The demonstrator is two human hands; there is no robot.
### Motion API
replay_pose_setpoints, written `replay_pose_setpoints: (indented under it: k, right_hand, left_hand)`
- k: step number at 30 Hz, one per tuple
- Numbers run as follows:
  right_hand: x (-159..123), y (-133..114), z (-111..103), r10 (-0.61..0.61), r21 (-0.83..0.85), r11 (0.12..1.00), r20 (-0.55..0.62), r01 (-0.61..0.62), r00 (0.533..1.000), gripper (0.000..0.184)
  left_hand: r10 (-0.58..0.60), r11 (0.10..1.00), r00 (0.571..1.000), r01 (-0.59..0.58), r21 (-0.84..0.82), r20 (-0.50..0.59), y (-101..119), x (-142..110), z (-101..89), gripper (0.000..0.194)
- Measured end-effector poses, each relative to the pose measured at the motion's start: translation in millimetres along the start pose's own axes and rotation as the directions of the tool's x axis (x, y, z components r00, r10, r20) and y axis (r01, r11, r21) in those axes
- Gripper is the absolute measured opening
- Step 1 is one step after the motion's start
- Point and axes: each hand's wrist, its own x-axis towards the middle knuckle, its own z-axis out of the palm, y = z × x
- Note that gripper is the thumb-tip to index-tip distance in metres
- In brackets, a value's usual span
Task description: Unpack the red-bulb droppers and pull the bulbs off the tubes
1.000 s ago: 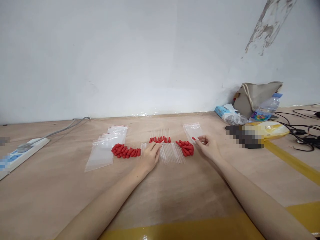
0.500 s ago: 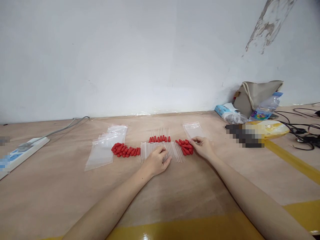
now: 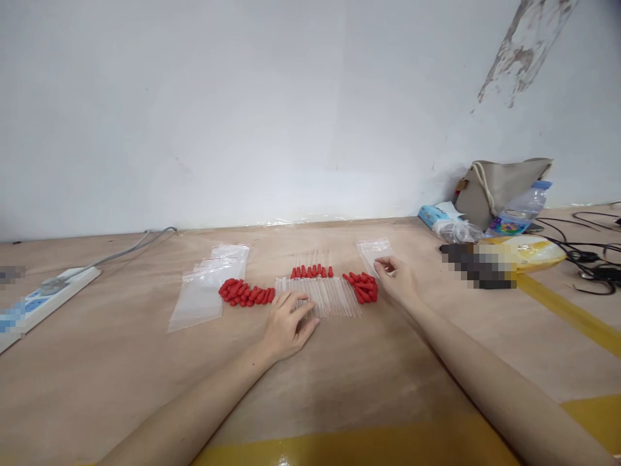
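Note:
My left hand (image 3: 288,325) lies over the left part of a row of clear thin tubes (image 3: 334,298), its fingers apart and nothing visible in them. To the right, my right hand (image 3: 398,279) is held with curled fingers, thumb and fingertips close together; what they hold, if anything, cannot be made out. It is beside a pile of red rubber bulbs (image 3: 365,288) and over the near part of a clear zip bag (image 3: 376,249). Behind the tubes is a row of red-bulbed droppers (image 3: 312,271), their thin tubes pointing away. Another heap of red bulbs (image 3: 240,292) lies left of the tubes.
Overlapping clear zip bags (image 3: 198,298) lie at the left. Further left is a power strip (image 3: 63,288) with a grey cable. At the right are a tissue pack (image 3: 433,215), a grey bag (image 3: 504,188), a plastic bottle (image 3: 526,210), a yellow-white package (image 3: 538,252) and black cables (image 3: 589,255).
My right hand, earlier holding a red bulb, went left to the right-hand pile, then drew back slightly right. My left hand came down towards me from the tubes' far ends, and its fingers spread.

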Motion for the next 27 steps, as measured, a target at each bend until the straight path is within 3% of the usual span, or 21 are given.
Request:
replay_pose_setpoints:
  k: [5, 8, 13, 17, 22, 27]
  right_hand:
    - [18, -55, 12, 0.013, -0.345, 0.935, 0.266, 0.083, 0.964, 0.024]
    - [30, -80, 32, 0.123, -0.472, 0.878, 0.394, 0.085, 0.911, 0.028]
    - [45, -91, 64, 0.257, -0.526, 0.850, 0.451, 0.022, 0.855, 0.028]
    - [51, -87, 76, 0.328, -0.549, 0.836, 0.474, -0.017, 0.817, 0.023]
    - [51, -87, 78, 0.312, -0.535, 0.845, 0.477, -0.010, 0.822, 0.016]
    - [45, -99, 57, 0.210, -0.494, 0.869, 0.424, 0.030, 0.881, 0.021]
  left_hand:
    - [0.018, 0.997, 0.993, -0.027, 0.075, 0.119, 5, 11, 2.2, 0.055]
    - [0.031, 0.997, 0.979, -0.045, 0.065, 0.200, 6, 17, 3.1, 0.051]
    - [0.035, 0.999, 0.973, -0.043, 0.028, 0.228, 2, 16, -0.1, 0.035]
    - [0.033, 0.999, 0.976, -0.039, 0.023, 0.216, -3, 13, -3.2, 0.030]
    - [0.031, 0.999, 0.982, -0.036, 0.023, 0.186, -9, 8, -4.3, 0.032]
    - [0.029, 0.998, 0.983, -0.038, 0.048, 0.179, -9, 7, -3.5, 0.038]
